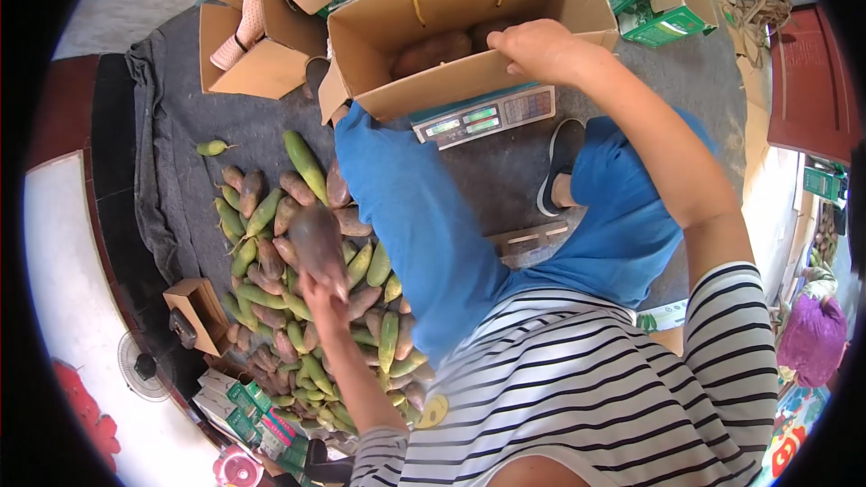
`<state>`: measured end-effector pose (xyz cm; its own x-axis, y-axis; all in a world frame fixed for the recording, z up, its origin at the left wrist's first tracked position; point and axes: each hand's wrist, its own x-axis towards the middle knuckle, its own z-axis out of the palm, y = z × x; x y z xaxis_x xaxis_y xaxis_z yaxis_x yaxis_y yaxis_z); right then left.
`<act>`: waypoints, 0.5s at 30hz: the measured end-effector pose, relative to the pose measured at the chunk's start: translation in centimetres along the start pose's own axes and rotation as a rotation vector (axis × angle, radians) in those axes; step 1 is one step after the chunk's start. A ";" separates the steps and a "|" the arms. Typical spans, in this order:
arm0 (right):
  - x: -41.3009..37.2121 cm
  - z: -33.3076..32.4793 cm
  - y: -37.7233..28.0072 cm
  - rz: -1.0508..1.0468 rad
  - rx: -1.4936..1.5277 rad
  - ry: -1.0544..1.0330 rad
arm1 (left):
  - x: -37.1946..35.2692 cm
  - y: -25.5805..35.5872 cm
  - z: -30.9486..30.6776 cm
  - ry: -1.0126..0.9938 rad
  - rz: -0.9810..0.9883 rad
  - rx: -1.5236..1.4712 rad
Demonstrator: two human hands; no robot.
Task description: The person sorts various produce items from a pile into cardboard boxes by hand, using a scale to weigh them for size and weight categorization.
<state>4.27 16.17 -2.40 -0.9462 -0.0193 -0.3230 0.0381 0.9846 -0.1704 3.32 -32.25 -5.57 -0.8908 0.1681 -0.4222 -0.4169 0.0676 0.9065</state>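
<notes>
My left hand (325, 299) is closed around a brown-purple mango (316, 236), held above a heap of green and brownish mangoes (298, 307) lying on a dark grey cloth (180, 171). My right hand (539, 48) grips the near rim of an open cardboard box (451, 0) that sits on a digital scale (483, 115). Inside the box lie a few brownish mangoes (433, 51). My blue-trousered legs bend on either side of the scale.
More open cardboard boxes (262, 45) stand behind and left of the scale, green printed cartons (667, 22) to the right. A small box (197, 311), a fan (144, 365) and packets (262, 419) lie by the heap. Another person in purple (812, 334) crouches far right.
</notes>
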 end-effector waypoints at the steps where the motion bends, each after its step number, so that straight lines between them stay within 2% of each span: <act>1: -0.1 -0.1 0.0 -0.002 0.002 -0.004 | 1.5 3.1 3.3 -0.093 0.175 0.024; 5: -0.5 -0.2 -0.3 -0.028 -0.015 -0.005 | 6.1 13.2 16.6 -0.381 0.502 0.206; 8: -0.6 0.8 0.0 -0.061 0.013 0.111 | 11.4 13.8 24.6 -0.657 0.667 0.396; 10: -0.6 0.3 -0.2 -0.054 0.005 0.073 | 13.4 13.2 29.5 -0.831 0.639 0.487; 12: -0.4 0.4 -0.4 -0.053 0.004 0.050 | 15.1 11.1 32.0 -0.867 0.688 0.683; 13: -0.3 0.6 -0.2 -0.055 0.005 0.049 | 15.2 10.6 31.9 -0.660 0.976 1.065; 15: -0.2 0.9 0.3 -0.064 0.002 0.094 | 14.7 11.2 29.6 -0.565 1.028 0.962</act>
<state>4.72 16.36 -3.22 -0.9726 -0.0659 -0.2228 -0.0231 0.9816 -0.1894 -9.10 0.13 -1.35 -0.4351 0.8691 0.2351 0.7961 0.2495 0.5513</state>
